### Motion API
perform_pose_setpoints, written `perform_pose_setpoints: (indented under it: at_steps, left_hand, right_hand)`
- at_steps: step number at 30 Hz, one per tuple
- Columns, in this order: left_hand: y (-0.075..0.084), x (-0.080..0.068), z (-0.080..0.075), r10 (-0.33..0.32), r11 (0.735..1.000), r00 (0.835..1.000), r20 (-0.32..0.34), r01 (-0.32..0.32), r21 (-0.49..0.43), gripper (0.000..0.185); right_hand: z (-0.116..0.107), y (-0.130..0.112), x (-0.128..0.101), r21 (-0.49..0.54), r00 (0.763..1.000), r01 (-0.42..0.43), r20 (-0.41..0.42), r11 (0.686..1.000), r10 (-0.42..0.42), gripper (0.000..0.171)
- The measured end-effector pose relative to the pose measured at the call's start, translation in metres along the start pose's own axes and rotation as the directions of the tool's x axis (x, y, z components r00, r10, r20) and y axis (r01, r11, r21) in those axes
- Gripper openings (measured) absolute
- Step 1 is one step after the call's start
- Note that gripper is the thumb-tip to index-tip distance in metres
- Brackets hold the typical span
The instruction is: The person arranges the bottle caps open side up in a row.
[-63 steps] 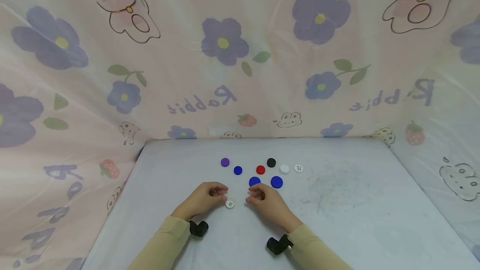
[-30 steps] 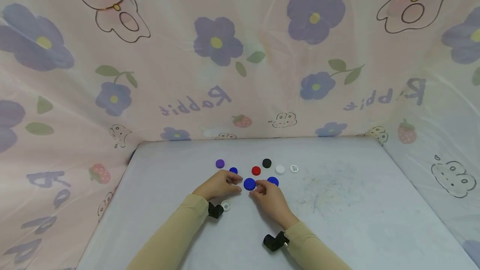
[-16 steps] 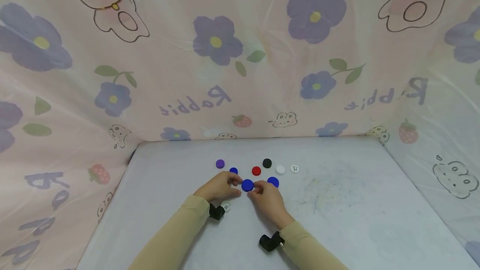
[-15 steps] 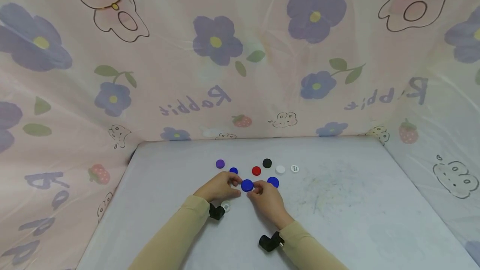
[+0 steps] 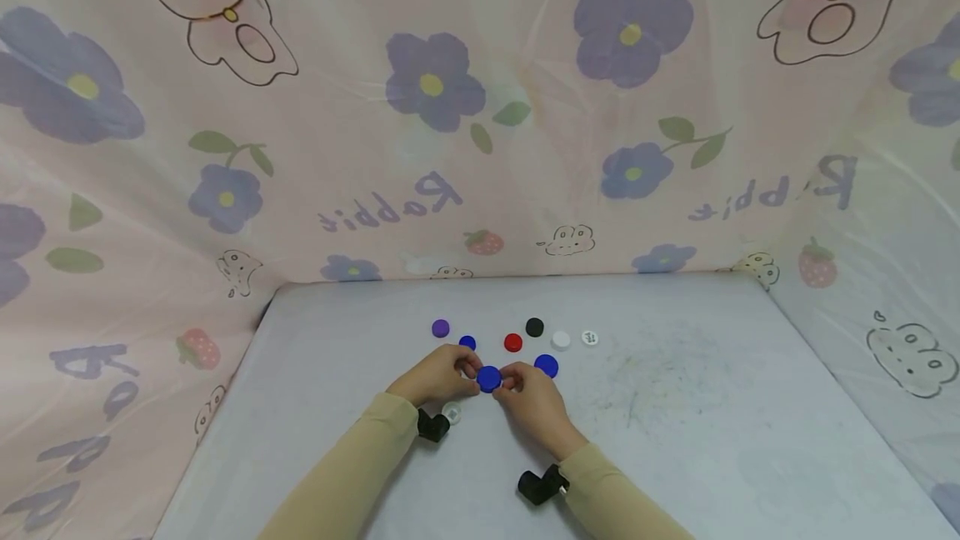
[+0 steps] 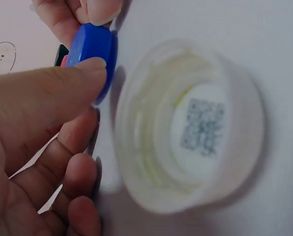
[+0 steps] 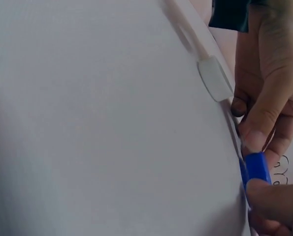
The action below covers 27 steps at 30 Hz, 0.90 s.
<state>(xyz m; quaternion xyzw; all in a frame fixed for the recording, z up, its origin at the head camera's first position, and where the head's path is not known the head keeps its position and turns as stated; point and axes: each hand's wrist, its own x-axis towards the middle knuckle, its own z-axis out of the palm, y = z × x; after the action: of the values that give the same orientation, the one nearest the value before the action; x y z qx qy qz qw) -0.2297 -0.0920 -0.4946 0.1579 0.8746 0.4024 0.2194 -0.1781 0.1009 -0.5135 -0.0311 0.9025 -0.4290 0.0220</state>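
Blue cap (image 5: 488, 378) is pinched between left hand (image 5: 435, 375) and right hand (image 5: 534, 403); white upturned cap (image 6: 188, 127) holds a code label.

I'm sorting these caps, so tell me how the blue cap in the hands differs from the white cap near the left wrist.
The blue cap is opaque blue; the white cap is pale and translucent. The blue cap is pinched between the left hand and right hand; the white cap lies untouched on the table, open side up, a printed code inside. Both are round plastic caps.

Head view bright, even, wide-angle bowing at edges; wrist views dim, close-up blur.
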Motion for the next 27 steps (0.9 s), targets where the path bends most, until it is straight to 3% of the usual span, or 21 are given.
perform_pose_setpoints:
  at_steps: [6,19,27]
  left_hand:
    - [-0.006,-0.002,-0.002,0.027,0.996,1.000,-0.009,-0.028,-0.081,0.024]
    - [-0.011,-0.018,-0.008,0.139,0.977,0.982,-0.124,-0.157,-0.142,0.026]
    - [-0.014,-0.028,-0.010,0.137,0.978,0.976,-0.167,-0.159,-0.132,0.029]
  right_hand:
    - [-0.002,0.000,-0.001,0.072,0.999,0.046,0.000,0.996,-0.046,0.026]
    - [0.000,-0.012,-0.002,0.106,0.993,0.115,-0.032,0.988,-0.113,0.027]
    - [0.006,-0.014,-0.001,0.121,0.992,0.125,-0.020,0.985,-0.123,0.026]
